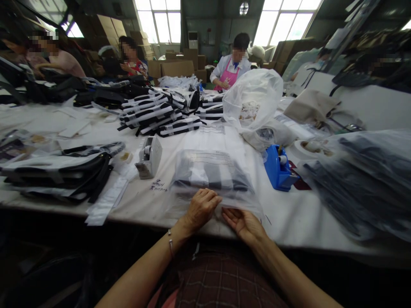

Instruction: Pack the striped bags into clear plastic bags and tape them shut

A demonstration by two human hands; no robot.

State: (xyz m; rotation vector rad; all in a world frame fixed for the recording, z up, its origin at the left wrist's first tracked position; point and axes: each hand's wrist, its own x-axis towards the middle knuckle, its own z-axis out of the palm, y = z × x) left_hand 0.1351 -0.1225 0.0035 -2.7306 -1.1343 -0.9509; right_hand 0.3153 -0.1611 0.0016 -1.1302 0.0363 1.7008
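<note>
A clear plastic bag (212,160) lies flat on the table in front of me, with its near edge toward my body. Through the film I can see a folded dark item (215,177) with white wrapping strips; its exact kind is unclear. My left hand (203,207) is closed on the bag's near edge, knuckles up. Just right of it, my right hand (242,224) is turned palm up, its fingers stretched out and touching the near edge of the film. The right thumb is hard to make out.
Tape dispensers, one grey (149,157) and one blue (278,167), flank the bag. Dark bags (58,175) are stacked at left, and plastic-covered dark items (359,179) at right. Strapped bundles (154,111) and a large clear bag (253,96) lie behind. Several co-workers (233,66) are across the table.
</note>
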